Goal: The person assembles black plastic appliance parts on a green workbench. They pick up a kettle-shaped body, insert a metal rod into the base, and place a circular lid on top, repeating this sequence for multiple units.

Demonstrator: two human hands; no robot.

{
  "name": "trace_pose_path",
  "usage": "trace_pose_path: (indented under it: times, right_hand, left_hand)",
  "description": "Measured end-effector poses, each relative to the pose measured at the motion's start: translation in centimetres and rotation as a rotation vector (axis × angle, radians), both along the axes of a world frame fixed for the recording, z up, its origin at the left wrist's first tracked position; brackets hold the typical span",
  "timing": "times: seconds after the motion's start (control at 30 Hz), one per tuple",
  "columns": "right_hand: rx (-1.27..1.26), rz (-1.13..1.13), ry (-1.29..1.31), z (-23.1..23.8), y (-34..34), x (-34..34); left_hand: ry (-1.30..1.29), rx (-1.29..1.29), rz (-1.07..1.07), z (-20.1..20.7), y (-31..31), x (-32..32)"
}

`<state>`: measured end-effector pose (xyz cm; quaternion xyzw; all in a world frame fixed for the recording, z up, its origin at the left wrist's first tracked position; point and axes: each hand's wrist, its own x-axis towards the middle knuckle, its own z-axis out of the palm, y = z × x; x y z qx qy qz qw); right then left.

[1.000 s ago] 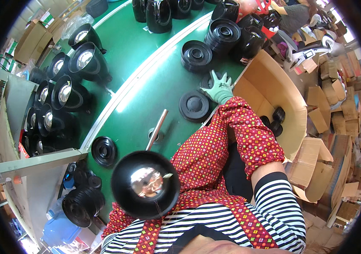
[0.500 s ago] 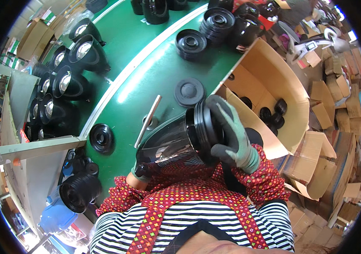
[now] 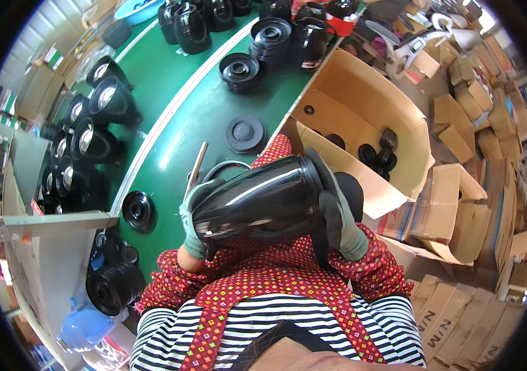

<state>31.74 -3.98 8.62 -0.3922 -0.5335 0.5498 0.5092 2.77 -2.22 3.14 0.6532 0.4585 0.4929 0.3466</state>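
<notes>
A glossy black jug [image 3: 254, 201] lies on its side in front of my body, its wide end to the right. My left hand [image 3: 193, 216], in a grey-green glove, is wrapped around the narrow end; some of its fingers are hidden behind the jug. With its palm against the wide end, my gloved right hand [image 3: 340, 213] grips the jug there, fingers along the far side and thumb nearer me. Whatever sits between that palm and the jug's rim is mostly hidden. Beyond the jug, a flat round black lid [image 3: 245, 134] rests on the green table [image 3: 180, 139].
A slanting metal rod [image 3: 198, 162] rises beside my left hand. Black discs [image 3: 138, 211] and stacked black rings [image 3: 239, 72] lie on the table. At left are several jugs with silvery interiors [image 3: 93, 141]. An open carton [image 3: 368, 80] with black parts stands right.
The jug has turned more level, and the black rings visible at its wide end are now mostly hidden by my right hand. My left hand has come into view around the narrow end.
</notes>
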Motion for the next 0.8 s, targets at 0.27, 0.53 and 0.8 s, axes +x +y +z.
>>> trace_pose_path:
  times: [0.27, 0.53, 0.8]
  right_hand:
    - [-0.315, 0.289, 0.037, -1.4, 0.4, 6.4]
    - [0.368, 0.012, -0.104, 2.1, -0.8, 1.6]
    - [-0.268, 0.226, 0.432, -0.9, -1.4, 4.6]
  left_hand:
    - [0.268, 0.277, -0.149, 6.5, 1.7, -0.5]
    - [-0.001, 0.024, -0.243, 4.1, 1.4, 0.9]
    - [0.079, 0.015, -0.214, 7.2, 1.4, 1.3]
